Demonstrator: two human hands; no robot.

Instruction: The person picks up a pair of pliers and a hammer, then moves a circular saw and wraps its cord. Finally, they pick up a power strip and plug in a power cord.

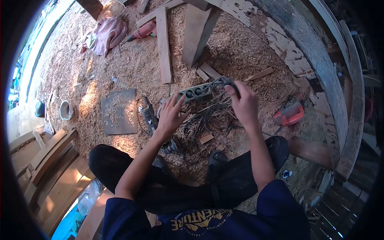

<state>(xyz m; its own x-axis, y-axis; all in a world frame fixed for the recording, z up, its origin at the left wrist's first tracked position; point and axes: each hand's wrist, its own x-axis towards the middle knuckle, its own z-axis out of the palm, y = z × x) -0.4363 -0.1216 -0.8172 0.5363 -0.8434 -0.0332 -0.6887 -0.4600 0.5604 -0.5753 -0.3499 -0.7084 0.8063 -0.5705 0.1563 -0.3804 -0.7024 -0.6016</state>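
Observation:
A power strip (200, 92) with round sockets lies on the shavings in front of me, amid a tangle of cords (208, 114). My left hand (171, 115) rests at its left end, fingers stretched out and spread over the sockets there. Just past the strip's right end, my right hand (244, 102) is closed around a black plug (233, 89), partly hidden by the fingers. Close to my left hand is a dark power tool (149, 116), and another tool (174, 146) sits beneath my left wrist, near my foot.
Wood shavings cover the floor. A red power tool (290, 111) lies at the right, and a red drill (144, 30) lies beyond beside a pink cloth (106, 35). Boards (163, 46) and a wooden post (196, 34) stand ahead. A flat dark panel (119, 112) and a cup (66, 110) are leftward.

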